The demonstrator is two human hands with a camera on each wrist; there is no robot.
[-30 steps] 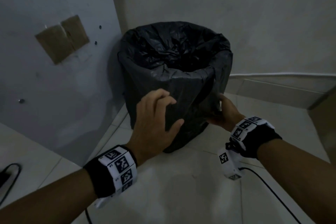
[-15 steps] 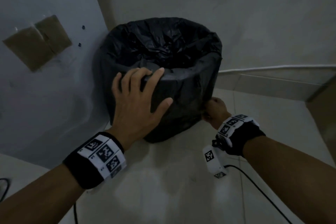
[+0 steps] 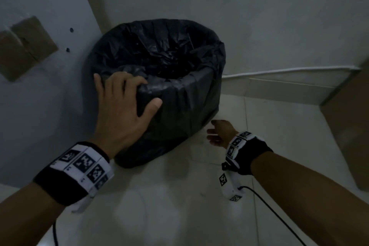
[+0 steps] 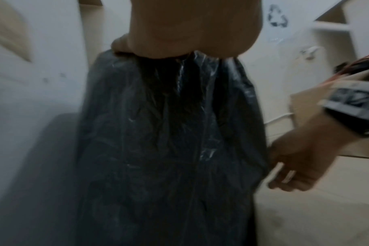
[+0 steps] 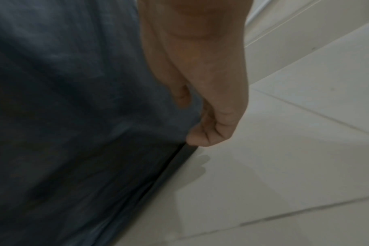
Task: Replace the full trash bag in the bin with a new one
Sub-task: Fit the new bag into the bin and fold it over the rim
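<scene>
A round bin lined with a black trash bag stands in the corner on the tiled floor. The bag is folded over the rim and hangs down most of the outside. My left hand grips the near rim: its fingers curl over the bag-covered edge and its thumb presses on the outer side. The left wrist view shows the bag's crinkled skirt below my palm. My right hand is low at the bin's right side near the base. Its fingers are loosely curled beside the bag's hem and hold nothing.
The bin stands close to the left wall, which bears a brown cardboard patch. A cardboard box stands at the right. A white cable runs along the far wall's base. A black cable trails over the floor tiles near my right arm.
My left hand rose from the bin's side to its near rim and took hold. My right hand slid down the bag's right side towards the base and let go of the plastic.
</scene>
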